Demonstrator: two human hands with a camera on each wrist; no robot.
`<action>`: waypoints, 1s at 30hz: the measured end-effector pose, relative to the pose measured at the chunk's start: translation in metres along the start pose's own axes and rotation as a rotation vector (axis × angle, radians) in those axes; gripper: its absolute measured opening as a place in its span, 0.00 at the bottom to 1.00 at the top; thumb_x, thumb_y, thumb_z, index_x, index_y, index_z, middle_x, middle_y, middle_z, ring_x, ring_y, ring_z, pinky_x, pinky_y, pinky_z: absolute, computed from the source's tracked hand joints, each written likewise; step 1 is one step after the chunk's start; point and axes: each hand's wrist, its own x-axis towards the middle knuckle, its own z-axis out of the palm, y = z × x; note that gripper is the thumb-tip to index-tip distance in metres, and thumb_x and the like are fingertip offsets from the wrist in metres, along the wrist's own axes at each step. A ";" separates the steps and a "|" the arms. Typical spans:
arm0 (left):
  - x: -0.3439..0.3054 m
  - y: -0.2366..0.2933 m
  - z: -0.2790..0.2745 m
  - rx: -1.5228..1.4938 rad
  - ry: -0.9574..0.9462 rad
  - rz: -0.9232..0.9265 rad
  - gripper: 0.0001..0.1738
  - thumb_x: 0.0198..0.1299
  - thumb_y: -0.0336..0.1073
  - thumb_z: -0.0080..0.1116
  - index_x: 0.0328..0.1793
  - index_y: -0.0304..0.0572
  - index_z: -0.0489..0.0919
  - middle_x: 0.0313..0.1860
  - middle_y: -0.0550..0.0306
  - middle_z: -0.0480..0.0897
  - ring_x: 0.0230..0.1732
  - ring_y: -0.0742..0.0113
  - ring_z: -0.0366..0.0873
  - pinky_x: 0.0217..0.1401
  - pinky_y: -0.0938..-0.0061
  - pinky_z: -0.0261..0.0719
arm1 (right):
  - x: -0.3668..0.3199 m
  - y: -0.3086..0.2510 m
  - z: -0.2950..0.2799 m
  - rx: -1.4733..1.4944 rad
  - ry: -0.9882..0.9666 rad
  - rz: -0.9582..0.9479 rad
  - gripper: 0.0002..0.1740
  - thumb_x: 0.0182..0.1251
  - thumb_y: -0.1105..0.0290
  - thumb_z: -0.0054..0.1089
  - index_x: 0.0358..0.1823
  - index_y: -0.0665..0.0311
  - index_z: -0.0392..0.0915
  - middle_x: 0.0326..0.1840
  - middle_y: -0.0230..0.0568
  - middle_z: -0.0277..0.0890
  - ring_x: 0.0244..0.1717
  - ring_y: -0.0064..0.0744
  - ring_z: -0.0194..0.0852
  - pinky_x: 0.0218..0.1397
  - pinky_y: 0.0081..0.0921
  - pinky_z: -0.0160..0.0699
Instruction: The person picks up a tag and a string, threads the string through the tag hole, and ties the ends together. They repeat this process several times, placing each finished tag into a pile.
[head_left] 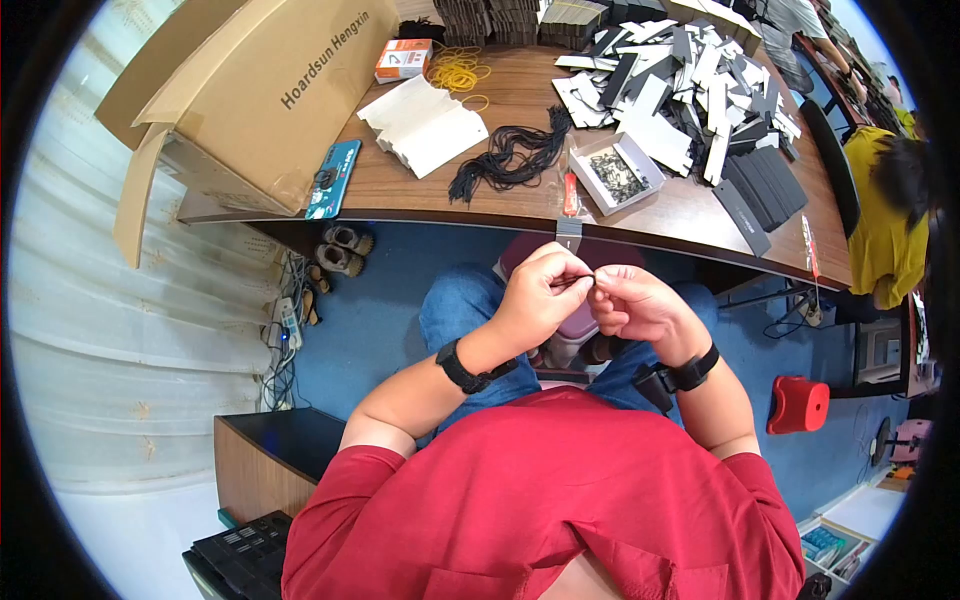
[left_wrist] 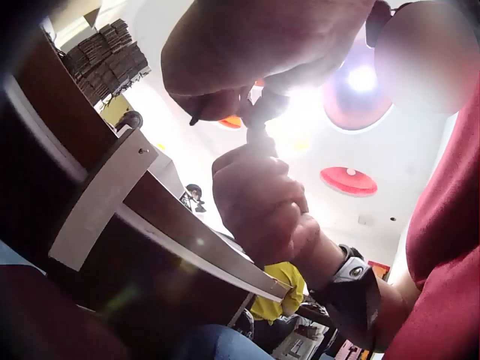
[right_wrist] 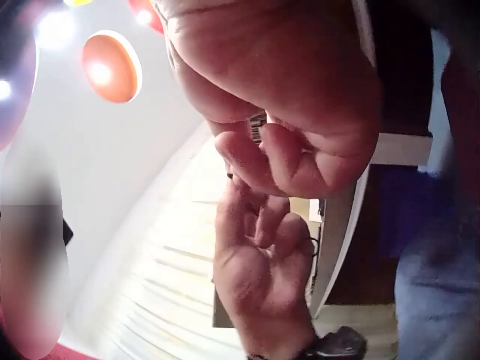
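Fingertips of the left hand [head_left: 542,292] and right hand [head_left: 640,304] meet in front of the table edge, both pinching a thin black cord [head_left: 589,279]. Most of the cord is hidden by the fingers. Just beyond the left hand, a grey tag [head_left: 569,231] juts over the table edge; in the left wrist view the tag [left_wrist: 101,202] shows a small hole near one end. Whether the cord joins the tag cannot be told. The left wrist view shows the right hand [left_wrist: 262,202] with curled fingers; the right wrist view shows the left hand [right_wrist: 262,274] touching it.
On the table [head_left: 400,200] lie a bundle of black cords [head_left: 512,158], a white box of small black pieces [head_left: 616,173], a heap of black and white tags [head_left: 690,85], stacked dark tags [head_left: 765,188], yellow bands [head_left: 458,69] and a large carton [head_left: 265,95].
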 end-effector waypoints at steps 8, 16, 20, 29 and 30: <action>0.002 -0.023 0.000 -0.288 0.034 -0.255 0.04 0.59 0.23 0.57 0.39 0.38 0.76 0.33 0.67 0.75 0.35 0.84 0.71 0.39 0.87 0.71 | 0.006 0.021 0.023 -0.913 0.466 -0.743 0.04 0.58 0.76 0.64 0.32 0.67 0.77 0.27 0.28 0.73 0.27 0.13 0.68 0.29 0.13 0.68; 0.009 -0.013 -0.008 -0.802 -0.073 -0.544 0.03 0.60 0.26 0.56 0.39 0.39 0.76 0.26 0.68 0.74 0.18 0.86 0.60 0.19 0.89 0.57 | 0.008 0.017 0.044 -1.133 0.595 -0.842 0.05 0.54 0.80 0.62 0.29 0.66 0.74 0.27 0.32 0.71 0.26 0.18 0.70 0.28 0.16 0.68; 0.016 -0.010 -0.019 -0.967 -0.145 -0.607 0.03 0.62 0.28 0.56 0.42 0.40 0.77 0.25 0.68 0.73 0.17 0.85 0.59 0.18 0.89 0.55 | 0.012 0.018 0.044 -0.961 0.610 -0.994 0.07 0.52 0.84 0.61 0.31 0.66 0.75 0.28 0.34 0.72 0.28 0.22 0.73 0.28 0.18 0.70; 0.012 -0.014 -0.015 -0.919 -0.089 -0.550 0.03 0.63 0.29 0.57 0.42 0.40 0.79 0.27 0.67 0.75 0.19 0.85 0.61 0.18 0.89 0.56 | -0.001 0.012 0.051 -1.169 0.588 -1.021 0.08 0.53 0.83 0.63 0.35 0.66 0.80 0.34 0.41 0.78 0.29 0.28 0.76 0.29 0.20 0.73; 0.012 -0.014 -0.014 -0.892 -0.078 -0.539 0.03 0.63 0.28 0.57 0.42 0.40 0.79 0.28 0.66 0.76 0.19 0.85 0.61 0.18 0.89 0.56 | -0.002 0.012 0.052 -1.157 0.596 -1.010 0.08 0.53 0.82 0.63 0.36 0.66 0.80 0.34 0.41 0.78 0.29 0.29 0.76 0.29 0.20 0.73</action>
